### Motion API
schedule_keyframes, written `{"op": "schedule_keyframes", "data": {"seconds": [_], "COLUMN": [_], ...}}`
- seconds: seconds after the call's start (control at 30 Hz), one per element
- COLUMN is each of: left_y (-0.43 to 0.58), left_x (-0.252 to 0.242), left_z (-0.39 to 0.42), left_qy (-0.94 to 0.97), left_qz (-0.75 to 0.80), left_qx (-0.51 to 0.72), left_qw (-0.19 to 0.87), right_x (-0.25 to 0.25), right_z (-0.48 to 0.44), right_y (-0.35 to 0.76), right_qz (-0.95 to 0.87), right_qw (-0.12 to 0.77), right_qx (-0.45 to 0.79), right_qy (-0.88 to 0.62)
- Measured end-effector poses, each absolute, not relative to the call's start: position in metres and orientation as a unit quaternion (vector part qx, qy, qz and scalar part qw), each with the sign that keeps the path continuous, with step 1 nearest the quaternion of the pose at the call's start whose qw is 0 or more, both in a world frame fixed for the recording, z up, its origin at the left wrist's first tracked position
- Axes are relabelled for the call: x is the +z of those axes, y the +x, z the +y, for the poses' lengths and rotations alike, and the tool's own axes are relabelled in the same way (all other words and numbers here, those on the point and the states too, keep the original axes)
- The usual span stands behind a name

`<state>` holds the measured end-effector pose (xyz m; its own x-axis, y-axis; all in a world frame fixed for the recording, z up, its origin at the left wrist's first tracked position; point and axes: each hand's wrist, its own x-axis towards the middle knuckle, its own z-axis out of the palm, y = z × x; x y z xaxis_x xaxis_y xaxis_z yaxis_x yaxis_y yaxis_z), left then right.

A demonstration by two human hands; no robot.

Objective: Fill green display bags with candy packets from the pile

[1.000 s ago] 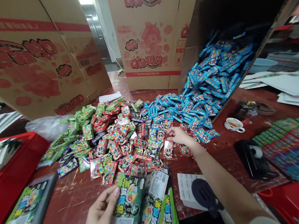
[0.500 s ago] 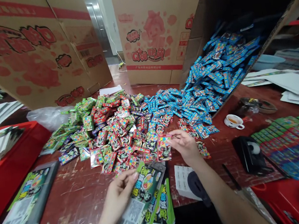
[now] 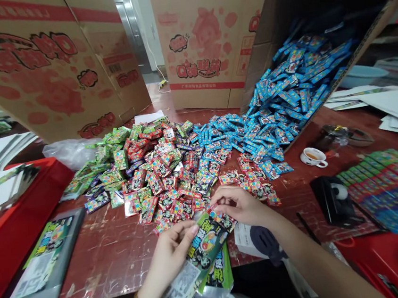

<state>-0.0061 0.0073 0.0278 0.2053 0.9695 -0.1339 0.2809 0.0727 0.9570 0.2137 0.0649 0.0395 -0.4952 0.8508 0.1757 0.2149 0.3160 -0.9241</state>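
Note:
My left hand (image 3: 177, 251) grips a green-and-black printed plastic bag (image 3: 204, 245) by its side, thumb on the front. At the mouth of that bag, my right hand (image 3: 240, 206) pinches a small red candy packet (image 3: 224, 220); how far the packet is inside cannot be made out. Beneath the held bag lie more bags of the same print (image 3: 222, 272), near the table edge. Just beyond my hands spreads a heap of small red, green and purple packets (image 3: 162, 172).
Blue packets (image 3: 286, 97) spill from a tipped cardboard box on the right. A red bin (image 3: 38, 208) and a stack of flat bags (image 3: 43, 255) are at left. On the right are a teacup (image 3: 312, 157), a tape dispenser (image 3: 334, 201) and rows of coloured packets (image 3: 391, 190).
My right hand has brought the red packet from beside the heap down to the bag's mouth. My left hand has kept hold of the bag and shifted slightly right.

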Motion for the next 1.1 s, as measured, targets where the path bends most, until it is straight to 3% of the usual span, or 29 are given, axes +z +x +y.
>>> {"op": "schedule_keyframes", "data": {"seconds": [0.2, 0.33, 0.5, 0.83, 1.1], "left_y": [-0.004, -0.015, -0.034, -0.042, -0.040], "left_x": [0.028, 0.025, 0.016, -0.005, -0.003], "left_z": [0.008, 0.009, 0.010, 0.021, 0.019], "left_qy": [0.554, 0.522, 0.492, 0.488, 0.497], "left_qz": [0.532, 0.542, 0.584, 0.593, 0.595], "left_qx": [0.378, 0.398, 0.414, 0.421, 0.412], "left_qw": [0.517, 0.524, 0.495, 0.483, 0.478], "right_x": [0.034, 0.020, -0.020, -0.066, -0.043], "right_z": [0.057, 0.070, 0.138, 0.155, 0.137], "right_y": [0.200, 0.190, 0.195, 0.206, 0.187], "right_qz": [-0.696, -0.749, -0.625, -0.578, -0.548], "right_qw": [0.433, 0.413, 0.449, 0.465, 0.547], "right_qx": [0.397, 0.361, 0.265, 0.272, 0.304], "right_qy": [-0.413, -0.370, -0.582, -0.612, -0.555]}}
